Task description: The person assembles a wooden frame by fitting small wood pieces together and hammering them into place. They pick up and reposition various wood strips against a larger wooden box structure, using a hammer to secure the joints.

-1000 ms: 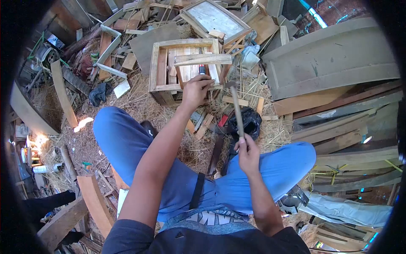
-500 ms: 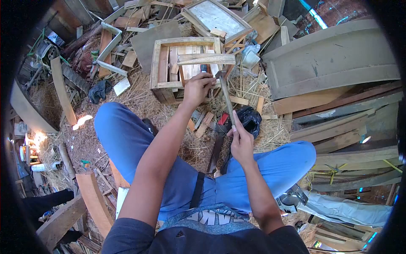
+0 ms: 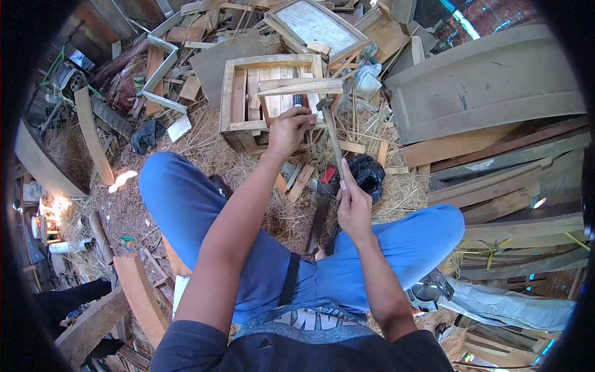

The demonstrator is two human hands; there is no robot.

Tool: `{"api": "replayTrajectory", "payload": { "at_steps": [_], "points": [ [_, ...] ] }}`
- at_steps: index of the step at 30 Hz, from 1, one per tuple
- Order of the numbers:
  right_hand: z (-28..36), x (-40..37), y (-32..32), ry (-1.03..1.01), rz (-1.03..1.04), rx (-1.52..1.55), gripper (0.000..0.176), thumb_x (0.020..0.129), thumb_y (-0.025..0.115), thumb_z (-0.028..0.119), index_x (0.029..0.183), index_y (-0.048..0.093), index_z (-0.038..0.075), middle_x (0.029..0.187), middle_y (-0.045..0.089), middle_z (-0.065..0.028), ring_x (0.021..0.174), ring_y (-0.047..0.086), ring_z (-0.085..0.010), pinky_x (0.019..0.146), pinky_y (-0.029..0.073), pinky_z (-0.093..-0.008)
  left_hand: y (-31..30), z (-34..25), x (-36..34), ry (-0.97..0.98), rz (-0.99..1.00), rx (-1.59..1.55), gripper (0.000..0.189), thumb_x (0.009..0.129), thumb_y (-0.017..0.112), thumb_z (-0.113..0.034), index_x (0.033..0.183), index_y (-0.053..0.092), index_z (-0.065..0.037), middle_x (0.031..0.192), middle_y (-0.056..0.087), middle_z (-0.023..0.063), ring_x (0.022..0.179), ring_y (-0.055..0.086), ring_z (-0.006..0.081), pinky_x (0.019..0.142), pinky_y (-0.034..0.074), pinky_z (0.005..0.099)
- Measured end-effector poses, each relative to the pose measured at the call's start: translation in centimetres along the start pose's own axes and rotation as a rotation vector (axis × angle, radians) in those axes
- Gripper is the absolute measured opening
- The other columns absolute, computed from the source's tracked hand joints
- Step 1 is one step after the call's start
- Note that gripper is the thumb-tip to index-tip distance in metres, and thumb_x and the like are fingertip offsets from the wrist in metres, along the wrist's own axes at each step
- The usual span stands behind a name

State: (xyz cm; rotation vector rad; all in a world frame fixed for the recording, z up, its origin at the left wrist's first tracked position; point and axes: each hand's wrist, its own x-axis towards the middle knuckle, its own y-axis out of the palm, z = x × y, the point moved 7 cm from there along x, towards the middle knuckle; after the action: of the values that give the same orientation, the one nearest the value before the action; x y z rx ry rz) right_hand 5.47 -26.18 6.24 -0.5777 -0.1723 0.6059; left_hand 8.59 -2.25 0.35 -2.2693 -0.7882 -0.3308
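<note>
My left hand is closed at the near side of a small wooden frame with a pale top rail. Just past its knuckles shows a dark, banded handle; what the fingers grip is hidden. My right hand is wrapped round the lower shaft of a hammer. The hammer's head is by the frame's right end, close to my left fingertips. Behind and beneath the small frame sits a larger wooden box frame with slats inside.
A black plastic bag and a long dark blade-like piece lie between my legs. Large panels and stacked boards fill the right side. A framed pane leans at the back. Scrap wood and straw cover the ground.
The small frame and the hammer's head have shifted very slightly left. Both hands keep the same hold.
</note>
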Motion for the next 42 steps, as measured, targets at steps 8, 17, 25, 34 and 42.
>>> {"api": "replayTrajectory", "payload": {
  "at_steps": [8,17,25,34,42],
  "points": [
    [0.3,0.0,0.0,-0.058,-0.029,0.01,0.061,0.098,0.049,-0.006,0.155,0.043,0.013,0.116,0.068,-0.0284,0.106,0.07,-0.0388,0.091,0.054,-0.0378,0.1,0.1,-0.1,-0.035,0.008,-0.003,0.02,0.085,0.075,-0.006,0.103,0.079,-0.013,0.11,0.074,0.0047,0.093,0.073,0.0258,0.082,0.059,0.0348],
    [0.3,0.0,-0.1,-0.049,-0.036,0.008,0.056,0.101,0.047,-0.003,0.155,0.042,0.013,0.115,0.069,-0.0274,0.108,0.07,-0.0391,0.092,0.053,-0.0384,0.2,0.1,-0.1,-0.04,0.008,-0.015,0.016,0.086,0.074,-0.011,0.101,0.08,-0.013,0.109,0.073,0.0024,0.093,0.072,0.0267,0.08,0.059,0.0386],
    [-0.2,0.2,0.2,0.05,0.02,-0.023,0.058,0.1,0.047,-0.004,0.154,0.043,0.015,0.119,0.068,-0.0268,0.113,0.067,-0.0412,0.093,0.053,-0.0392,0.2,0.1,0.1,-0.04,0.016,0.009,0.018,0.087,0.074,-0.01,0.104,0.079,-0.012,0.111,0.073,0.0034,0.094,0.073,0.0253,0.081,0.059,0.0356],
    [-0.5,-0.1,0.6,-0.084,-0.029,-0.053,0.062,0.098,0.048,-0.006,0.155,0.042,0.016,0.114,0.069,-0.0247,0.106,0.07,-0.0395,0.09,0.054,-0.0401,0.1,-0.2,0.2,-0.001,0.007,0.045,0.017,0.087,0.075,-0.012,0.104,0.079,-0.013,0.111,0.073,0.0039,0.093,0.073,0.0258,0.081,0.059,0.036],
    [0.4,-0.2,-0.1,-0.081,-0.051,-0.041,0.063,0.096,0.049,-0.008,0.155,0.042,0.013,0.112,0.069,-0.0252,0.106,0.069,-0.0396,0.089,0.055,-0.0408,0.1,0.0,0.3,-0.046,0.011,0.004,0.014,0.088,0.073,-0.013,0.1,0.08,-0.014,0.108,0.074,0.0023,0.09,0.072,0.0274,0.08,0.059,0.0392]
  ]
}}
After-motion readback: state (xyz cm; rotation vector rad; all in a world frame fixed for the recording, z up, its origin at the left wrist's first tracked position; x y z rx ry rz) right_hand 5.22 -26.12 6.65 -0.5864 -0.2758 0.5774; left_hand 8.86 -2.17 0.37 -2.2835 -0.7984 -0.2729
